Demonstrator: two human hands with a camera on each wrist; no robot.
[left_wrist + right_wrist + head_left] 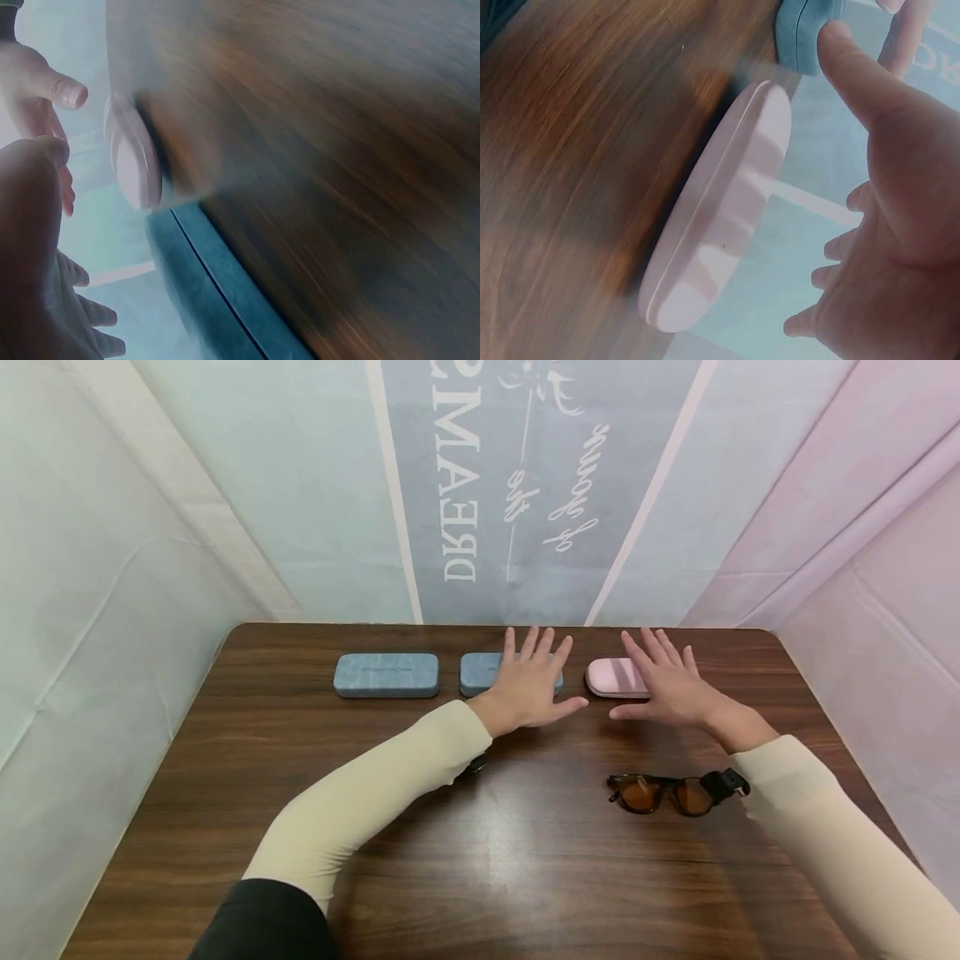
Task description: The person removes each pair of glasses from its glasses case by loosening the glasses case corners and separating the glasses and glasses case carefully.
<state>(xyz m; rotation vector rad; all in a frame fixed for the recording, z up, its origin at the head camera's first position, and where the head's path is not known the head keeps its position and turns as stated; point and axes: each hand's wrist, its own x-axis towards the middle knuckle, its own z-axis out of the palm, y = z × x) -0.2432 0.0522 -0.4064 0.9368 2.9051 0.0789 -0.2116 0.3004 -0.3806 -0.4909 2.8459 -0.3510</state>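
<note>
In the head view my left hand [525, 689] is spread flat over the middle blue glasses case [476, 672], hiding part of it. My right hand [675, 692], fingers also spread, overlaps the pink glasses case [611, 677] from the right. The right wrist view shows the pink case whole, with finger shadows on its lid and the hand apart from it. Both palms hold nothing. Nearer the body, beside the right sleeve, lies a pair of glasses [641, 795] with dark frames and orange-brown lenses.
Another blue glasses case [386, 676] lies at the left of the row along the table's back. Behind the brown wooden table [450, 893] hangs a pale printed cloth [315, 485]. A small black object [474, 766] peeks out under the left sleeve, and a black device [724, 785] sits by the right sleeve.
</note>
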